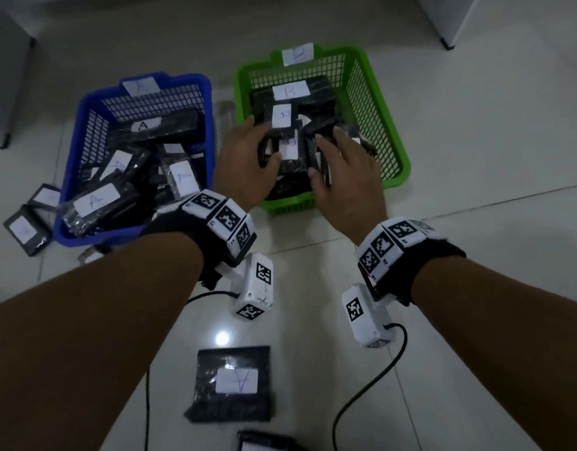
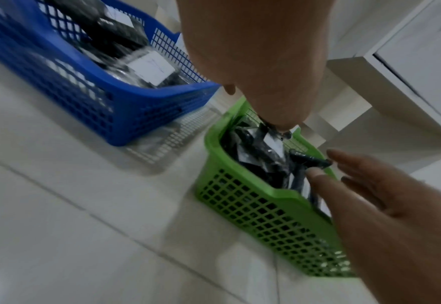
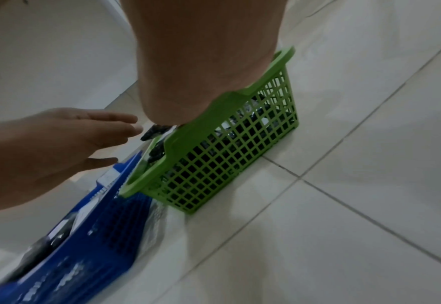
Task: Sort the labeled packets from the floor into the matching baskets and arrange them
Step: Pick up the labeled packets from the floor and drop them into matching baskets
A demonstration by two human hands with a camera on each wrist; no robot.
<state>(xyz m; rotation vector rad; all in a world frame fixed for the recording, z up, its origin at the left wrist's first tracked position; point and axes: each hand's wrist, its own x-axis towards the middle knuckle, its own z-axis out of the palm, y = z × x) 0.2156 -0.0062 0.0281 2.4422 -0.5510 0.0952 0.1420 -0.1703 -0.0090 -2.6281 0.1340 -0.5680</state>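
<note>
Both hands are down in the green basket [image 1: 391, 164], left hand [image 1: 245, 157] and right hand [image 1: 345, 170] flanking the B-labelled packets [image 1: 288, 148], each grip loose and spread. I'd squeeze inward evenly, squaring the stack between the palms, labels up.

Pale glossy floor tiles [image 1: 476, 157] run underfoot, crossed by thin grout lines, with a bright lamp glare [image 1: 222, 337] on one. A grey cabinet [image 1: 7, 76] stands far left, white furniture [image 1: 456, 17] far right.

Floor + furniture
Pale shiny tile floor [image 1: 476, 222]. White cabinet [image 2: 419, 67] w/ dark foot [image 1: 447, 44], grey box [image 1: 7, 76] at left.
</note>
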